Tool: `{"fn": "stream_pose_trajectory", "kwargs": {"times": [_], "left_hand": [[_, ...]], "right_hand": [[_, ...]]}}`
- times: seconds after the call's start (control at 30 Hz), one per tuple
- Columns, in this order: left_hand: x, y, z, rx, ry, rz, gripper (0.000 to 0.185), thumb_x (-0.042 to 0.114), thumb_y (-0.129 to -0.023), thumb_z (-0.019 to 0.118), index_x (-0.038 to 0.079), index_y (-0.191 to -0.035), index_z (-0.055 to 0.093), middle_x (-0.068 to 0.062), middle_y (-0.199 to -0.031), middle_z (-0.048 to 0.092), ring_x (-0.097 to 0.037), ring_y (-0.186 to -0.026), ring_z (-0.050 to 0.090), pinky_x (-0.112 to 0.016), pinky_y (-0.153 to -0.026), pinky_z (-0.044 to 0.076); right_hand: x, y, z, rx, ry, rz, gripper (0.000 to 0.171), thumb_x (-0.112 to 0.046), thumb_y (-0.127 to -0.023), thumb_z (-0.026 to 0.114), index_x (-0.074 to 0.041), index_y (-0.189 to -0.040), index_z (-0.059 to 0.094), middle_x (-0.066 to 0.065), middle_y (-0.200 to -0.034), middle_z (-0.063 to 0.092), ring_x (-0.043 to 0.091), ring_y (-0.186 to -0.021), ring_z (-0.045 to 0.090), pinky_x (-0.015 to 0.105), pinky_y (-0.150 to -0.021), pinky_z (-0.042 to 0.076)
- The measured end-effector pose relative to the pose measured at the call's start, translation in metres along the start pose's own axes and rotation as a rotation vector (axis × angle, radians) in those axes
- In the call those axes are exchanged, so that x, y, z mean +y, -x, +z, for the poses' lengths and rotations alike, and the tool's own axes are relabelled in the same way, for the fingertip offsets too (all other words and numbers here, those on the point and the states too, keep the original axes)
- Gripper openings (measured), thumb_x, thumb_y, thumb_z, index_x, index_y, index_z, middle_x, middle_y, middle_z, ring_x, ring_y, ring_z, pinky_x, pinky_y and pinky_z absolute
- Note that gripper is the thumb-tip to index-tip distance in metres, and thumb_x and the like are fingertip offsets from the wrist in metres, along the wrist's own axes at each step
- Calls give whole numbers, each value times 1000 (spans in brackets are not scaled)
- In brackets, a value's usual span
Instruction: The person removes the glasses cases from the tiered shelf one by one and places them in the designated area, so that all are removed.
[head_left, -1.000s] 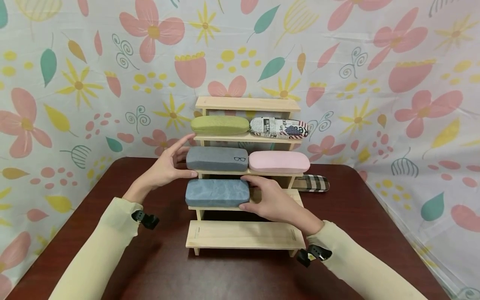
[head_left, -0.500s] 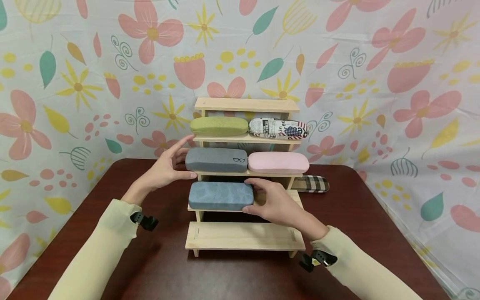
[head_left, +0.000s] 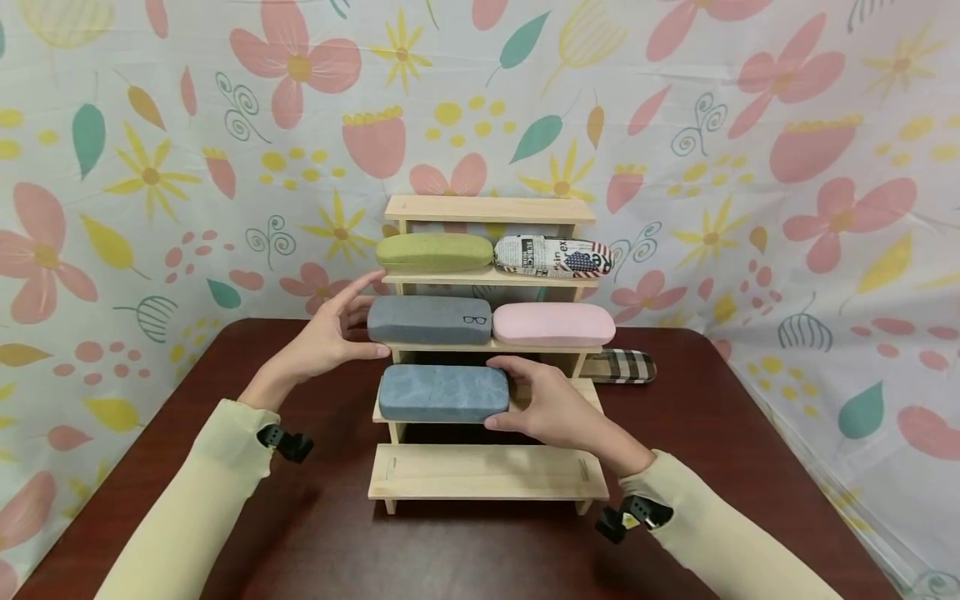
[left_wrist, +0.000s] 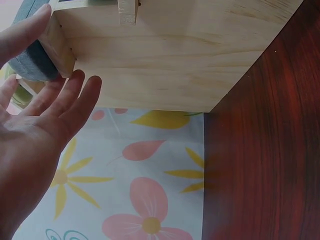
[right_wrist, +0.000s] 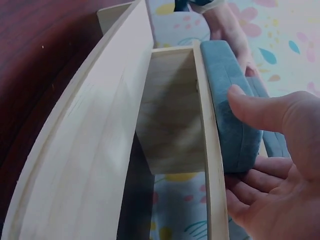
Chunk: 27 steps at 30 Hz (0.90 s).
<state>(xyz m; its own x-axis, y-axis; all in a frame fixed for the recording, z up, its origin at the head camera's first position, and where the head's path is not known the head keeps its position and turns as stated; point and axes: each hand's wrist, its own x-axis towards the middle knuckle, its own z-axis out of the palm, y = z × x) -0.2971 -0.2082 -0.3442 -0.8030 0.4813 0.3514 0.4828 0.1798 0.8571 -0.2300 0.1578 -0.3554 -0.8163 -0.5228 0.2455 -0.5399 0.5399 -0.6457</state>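
Observation:
A blue glasses case (head_left: 442, 393) lies on the second step from the bottom of a tiered wooden stand (head_left: 487, 472). My right hand (head_left: 555, 406) grips its right end, thumb at the front and fingers behind; the right wrist view shows the thumb on the blue case (right_wrist: 230, 115). One step higher, a grey glasses case (head_left: 420, 321) with a small spectacles print sits left of a pink glasses case (head_left: 555, 323). My left hand (head_left: 318, 337) is at the grey case's left end, its thumb and fingers spread around that end and the shelf edge.
Above stand a green glasses case (head_left: 435, 252) and a newspaper-print glasses case (head_left: 553, 256). The top board (head_left: 491, 208) is bare. Behind the stand at right, a black-and-white checked case (head_left: 630, 366) lies on the dark table (head_left: 720, 467). Floral cloth (head_left: 712, 167) hangs behind.
The blue case has shifted a little to the right on its step, together with my right hand. My left hand has stayed beside the grey case.

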Motion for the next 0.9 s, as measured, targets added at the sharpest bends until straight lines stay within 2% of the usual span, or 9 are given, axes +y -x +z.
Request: {"fn": "stream_pose_trajectory", "kwargs": {"times": [0.13, 0.2, 0.4, 0.6, 0.73, 0.9], "left_hand": [[0, -1, 1, -4, 9, 0, 104, -6, -89, 81, 30, -170, 25, -12, -162, 42, -31, -148, 40, -60, -113, 37], [1, 0, 0, -3, 3, -5, 104, -5, -89, 82, 30, -170, 25, -11, -163, 41, -31, -149, 38, -60, -113, 36], [1, 1, -1, 3, -16, -16, 104, -3, -90, 82, 31, -170, 25, -6, -169, 32, -31, -153, 31, -62, -116, 32], [1, 0, 1, 2, 0, -14, 104, -4, -90, 82, 32, -170, 25, -9, -166, 37, -31, -151, 36, -61, -113, 36], [0, 0, 1, 1, 13, -16, 104, -5, -90, 81, 31, -170, 25, -11, -164, 39, -31, -149, 38, -61, -111, 38], [0, 0, 2, 0, 9, -19, 104, -4, -90, 81, 32, -170, 24, -12, -165, 38, -32, -149, 38, -61, -112, 38]], "right_hand": [[1, 2, -2, 14, -21, -12, 73, -20, -81, 95, -7, -144, 62, 7, -135, 67, 23, -118, 66, 48, -99, 51], [1, 2, -2, 12, -30, -15, 74, -19, -80, 95, -6, -145, 61, 8, -137, 66, 24, -117, 66, 48, -99, 51], [0, 0, -2, -14, 2, 12, 83, -26, -77, 97, -10, -149, 59, 7, -142, 63, 23, -120, 63, 50, -102, 49], [-1, -1, -1, -8, 26, 33, 83, -29, -77, 97, -9, -148, 60, 7, -142, 63, 22, -118, 62, 50, -99, 50], [-1, -1, 0, 0, 1, 43, 81, -27, -76, 98, -8, -147, 61, 6, -141, 64, 21, -118, 62, 48, -99, 50], [-1, 2, 0, 9, -88, 44, 77, -20, -77, 97, -8, -145, 63, 7, -138, 65, 19, -117, 65, 45, -99, 51]]}}
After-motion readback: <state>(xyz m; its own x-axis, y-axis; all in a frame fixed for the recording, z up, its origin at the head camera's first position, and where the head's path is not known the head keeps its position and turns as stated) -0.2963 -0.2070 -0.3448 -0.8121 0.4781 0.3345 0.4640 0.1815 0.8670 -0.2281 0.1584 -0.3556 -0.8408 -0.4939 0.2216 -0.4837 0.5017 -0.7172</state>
